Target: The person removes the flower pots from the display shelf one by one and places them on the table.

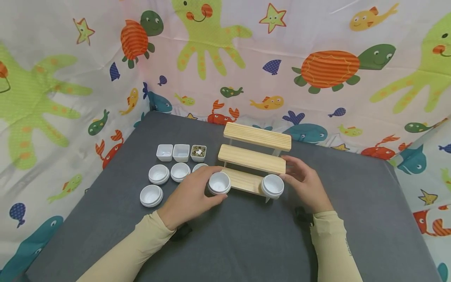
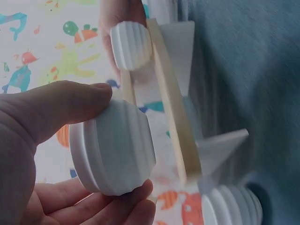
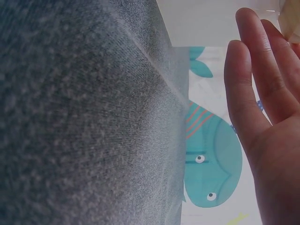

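A three-step wooden stand (image 1: 253,158) sits mid-table. My left hand (image 1: 210,185) grips a white ribbed round cup (image 1: 219,183) at the left end of the lowest step; in the left wrist view thumb and fingers pinch this cup (image 2: 112,152). A second white round cup (image 1: 272,185) sits on the right end of that step, also seen as the far cup (image 2: 131,44). My right hand (image 1: 299,176) is beside it with straight fingers (image 3: 243,79) at the stand's right end, holding nothing.
Three square white dishes (image 1: 181,152) stand left of the stand, the right one (image 1: 198,153) filled with greenish bits. Several round white cups (image 1: 159,174) lie on the grey cloth (image 1: 246,243). A sea-creature curtain (image 1: 317,66) walls the table.
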The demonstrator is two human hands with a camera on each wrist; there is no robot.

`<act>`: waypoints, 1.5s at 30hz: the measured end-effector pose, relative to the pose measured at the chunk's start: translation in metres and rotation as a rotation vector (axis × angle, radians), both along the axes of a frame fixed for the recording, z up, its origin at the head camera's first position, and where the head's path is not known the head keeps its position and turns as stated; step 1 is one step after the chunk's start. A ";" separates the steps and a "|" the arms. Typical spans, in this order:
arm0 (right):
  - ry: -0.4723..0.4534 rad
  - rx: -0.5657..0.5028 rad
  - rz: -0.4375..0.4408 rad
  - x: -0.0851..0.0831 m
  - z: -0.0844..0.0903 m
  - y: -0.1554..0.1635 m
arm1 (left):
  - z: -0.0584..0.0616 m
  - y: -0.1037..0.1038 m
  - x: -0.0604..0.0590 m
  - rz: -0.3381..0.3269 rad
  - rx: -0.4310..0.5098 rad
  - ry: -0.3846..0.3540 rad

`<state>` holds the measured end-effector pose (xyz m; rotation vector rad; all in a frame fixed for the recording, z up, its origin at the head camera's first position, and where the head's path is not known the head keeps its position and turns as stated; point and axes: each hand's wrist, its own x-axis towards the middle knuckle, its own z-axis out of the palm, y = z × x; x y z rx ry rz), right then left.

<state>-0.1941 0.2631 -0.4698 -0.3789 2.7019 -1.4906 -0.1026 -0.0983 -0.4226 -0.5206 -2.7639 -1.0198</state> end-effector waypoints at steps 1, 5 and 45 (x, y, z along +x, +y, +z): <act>0.000 -0.002 0.000 0.000 0.000 0.000 | -0.001 -0.004 0.001 0.008 0.000 0.004; 0.010 0.000 0.006 0.000 -0.002 0.001 | -0.004 -0.020 0.006 0.046 -0.002 0.014; 0.010 -0.015 0.016 0.000 -0.001 -0.001 | -0.044 -0.078 0.027 0.199 -0.120 -0.044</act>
